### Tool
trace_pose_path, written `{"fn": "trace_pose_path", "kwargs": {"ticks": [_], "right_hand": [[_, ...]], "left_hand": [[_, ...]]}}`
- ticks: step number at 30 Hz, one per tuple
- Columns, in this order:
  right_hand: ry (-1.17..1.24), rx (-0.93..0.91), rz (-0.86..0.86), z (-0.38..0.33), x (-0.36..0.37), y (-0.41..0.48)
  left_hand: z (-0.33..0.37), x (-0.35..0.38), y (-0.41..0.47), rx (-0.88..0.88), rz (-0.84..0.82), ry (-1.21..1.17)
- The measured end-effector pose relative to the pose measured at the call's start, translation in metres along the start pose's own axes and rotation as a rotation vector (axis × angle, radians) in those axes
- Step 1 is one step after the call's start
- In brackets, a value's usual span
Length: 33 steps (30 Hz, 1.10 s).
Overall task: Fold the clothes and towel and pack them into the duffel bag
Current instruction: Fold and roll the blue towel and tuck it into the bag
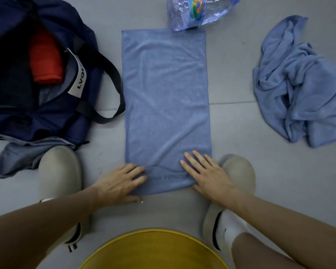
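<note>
The left hand (118, 184) and right hand (206, 175) are laid flat, fingers straight, on the near end of the blue towel (167, 105), which is spread on the floor (241, 171). The open duffel bag (47, 117) is set at left and a crumpled cloth (299, 88) at right. The towel's far edge is touched by a plastic bag (194, 12).

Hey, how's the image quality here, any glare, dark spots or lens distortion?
Head view: soft, even light; glints on the clear plastic bag; inside the duffel bag it is nearly black; wide-angle stretch toward the frame's edges; the print on the flat towel is blurry.

Dim, even overhead light; soft shadows; slight blur; wide-angle edge bending.
</note>
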State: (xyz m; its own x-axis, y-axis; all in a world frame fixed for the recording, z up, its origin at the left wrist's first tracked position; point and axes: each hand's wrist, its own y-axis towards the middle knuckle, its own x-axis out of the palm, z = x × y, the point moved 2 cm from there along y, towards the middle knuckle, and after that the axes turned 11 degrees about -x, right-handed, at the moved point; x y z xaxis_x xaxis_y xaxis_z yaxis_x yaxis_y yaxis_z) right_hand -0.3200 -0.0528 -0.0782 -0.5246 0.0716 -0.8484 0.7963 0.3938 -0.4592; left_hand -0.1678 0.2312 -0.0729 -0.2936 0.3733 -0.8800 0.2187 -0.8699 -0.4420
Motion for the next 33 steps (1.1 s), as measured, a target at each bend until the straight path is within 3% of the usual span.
{"fn": "trace_pose_path", "kwargs": {"ticks": [3, 7, 12, 15, 18, 23, 27, 33], "right_hand": [[-0.036, -0.040, 0.069, 0.001, 0.004, 0.000], [0.011, 0.044, 0.150, -0.012, 0.000, 0.018], [0.046, 0.125, 0.094, -0.016, 0.000, 0.030], [0.053, 0.127, 0.121, -0.015, 0.000, 0.032], [0.057, 0.086, 0.176, -0.008, -0.011, 0.033], [0.212, 0.020, 0.494, 0.023, -0.056, 0.019], [0.572, 0.156, 0.683, 0.049, -0.104, 0.013], [0.690, 0.346, 0.739, 0.106, -0.135, 0.027]], "left_hand": [[-0.002, 0.005, -0.006, 0.066, 0.016, 0.038], [-0.012, 0.002, -0.002, 0.087, 0.141, -0.107], [-0.019, -0.048, 0.021, -0.187, 0.163, -0.245], [-0.029, -0.074, 0.029, -0.428, 0.063, -0.399], [-0.040, -0.086, 0.026, -0.432, -0.007, -0.382], [-0.061, -0.104, 0.024, -0.430, 0.154, -0.422], [-0.071, -0.122, 0.042, -0.488, 0.346, -0.542], [-0.101, -0.144, 0.081, -0.638, 0.357, -0.715]]}}
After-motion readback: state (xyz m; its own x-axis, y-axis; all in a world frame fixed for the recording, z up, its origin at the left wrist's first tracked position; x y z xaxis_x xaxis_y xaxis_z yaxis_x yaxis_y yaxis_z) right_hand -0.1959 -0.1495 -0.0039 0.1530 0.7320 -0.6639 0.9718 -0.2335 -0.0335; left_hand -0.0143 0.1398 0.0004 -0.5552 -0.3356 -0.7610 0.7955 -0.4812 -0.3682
